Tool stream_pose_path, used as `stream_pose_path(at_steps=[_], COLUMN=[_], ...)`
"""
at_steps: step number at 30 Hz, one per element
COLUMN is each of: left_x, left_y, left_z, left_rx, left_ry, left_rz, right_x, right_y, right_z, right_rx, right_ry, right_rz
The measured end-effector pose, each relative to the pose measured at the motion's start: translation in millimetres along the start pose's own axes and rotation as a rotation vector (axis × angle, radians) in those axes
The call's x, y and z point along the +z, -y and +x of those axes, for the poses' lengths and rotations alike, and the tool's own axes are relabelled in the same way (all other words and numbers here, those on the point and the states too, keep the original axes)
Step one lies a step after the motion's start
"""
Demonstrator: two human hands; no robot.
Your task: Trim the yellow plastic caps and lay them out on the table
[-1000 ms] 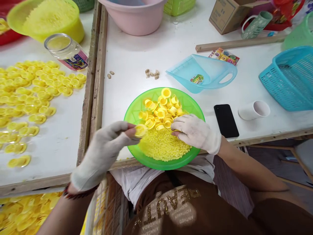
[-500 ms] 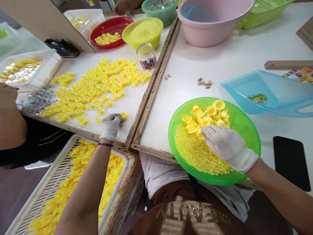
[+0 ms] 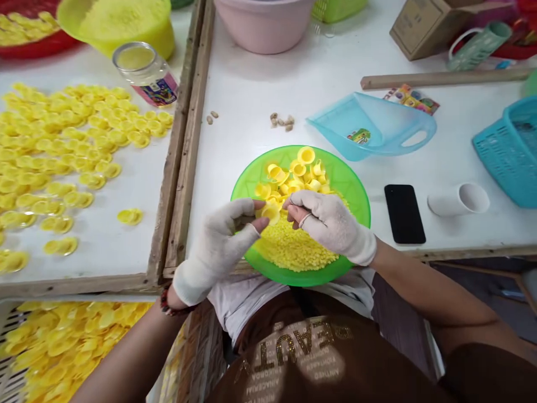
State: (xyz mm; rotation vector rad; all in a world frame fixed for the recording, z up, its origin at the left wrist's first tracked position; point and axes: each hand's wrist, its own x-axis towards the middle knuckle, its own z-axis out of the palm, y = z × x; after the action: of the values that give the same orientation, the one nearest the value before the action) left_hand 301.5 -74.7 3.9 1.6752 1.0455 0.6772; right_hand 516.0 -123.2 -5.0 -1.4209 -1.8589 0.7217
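My left hand [image 3: 224, 240], in a white glove with bare fingertips, holds a small yellow plastic cup [image 3: 271, 212] between thumb and finger. Close to its right, my right hand [image 3: 329, 221], gloved the same way, has its fingertips pinched together; anything between them is too small to name. Both hands are over a green plate [image 3: 356, 212]. Its back part bears several yellow cup-shaped pieces [image 3: 296, 170], and its front part bears small yellow grains [image 3: 302, 254]. Left of the wooden strip, a pair of yellow discs [image 3: 130, 216] lies apart from many others [image 3: 62, 123].
Behind the plate are a blue scoop [image 3: 369, 129] and a pink basin [image 3: 264, 25]. To the right lie a black phone [image 3: 405, 214], a white cup [image 3: 457, 200] and a blue basket [image 3: 512, 157]. A jar [image 3: 146, 78] stands at the left; a crate of yellow pieces [image 3: 79, 341] sits below.
My left hand has left the discs on the left table and come over the plate, where it holds a yellow cup. My right hand has drawn back from the cup pile. The view has turned right.
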Motion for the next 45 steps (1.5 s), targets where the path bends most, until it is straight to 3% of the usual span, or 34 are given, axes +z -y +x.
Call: stream_pose_path(at_steps=[5,7,9,12,16,19,22,27,32,36,41,45], left_x=[-10.1,-8.3,-4.5,0.5,10.2,23.4,35.6,40.8,37.0,30.0,26.5,34.3], left_y=[0.4,0.1,0.4,2.3,4.8,4.2,1.5,-3.0,-4.1,0.8,5.4,2.4], left_z=[7.3,7.2,7.4,9.7,15.9,20.2,22.4,22.9,23.6,22.3,21.9,23.7], left_rx=[-0.139,-0.16,-0.153,-0.122,-0.096,-0.112,-0.166,-0.244,-0.309,-0.328,-0.295,-0.208], left_ry=[-0.023,-0.001,0.014,0.065,0.173,0.305,0.403,0.414,0.391,0.353,0.295,0.311], left_rz=[-0.026,-0.019,0.018,0.087,0.103,0.013,-0.119,-0.27,-0.318,-0.334,-0.284,-0.184], right_x=[15.2,25.2,29.2,19.1,-2.4,-5.4,0.7,7.6,0.0,-5.7,-9.5,-13.5], right_y=[-15.4,-17.9,-20.6,-24.4,-18.0,-4.2,7.4,11.8,9.9,-3.4,-16.5,-8.0], right_z=[-25.3,-31.6,-32.8,-26.0,-9.3,2.9,11.7,17.3,18.1,3.5,-22.5,-24.8], right_rx=[-0.093,-0.093,-0.034,0.089,0.25,0.332,0.31,0.269,0.302,0.324,0.253,0.062], right_ry=[0.444,0.546,0.567,0.43,0.083,-0.093,-0.233,-0.305,-0.329,-0.344,-0.238,-0.082], right_rz=[-0.485,-0.573,-0.546,-0.289,0.459,0.957,1.154,1.218,1.204,1.067,0.576,0.19])
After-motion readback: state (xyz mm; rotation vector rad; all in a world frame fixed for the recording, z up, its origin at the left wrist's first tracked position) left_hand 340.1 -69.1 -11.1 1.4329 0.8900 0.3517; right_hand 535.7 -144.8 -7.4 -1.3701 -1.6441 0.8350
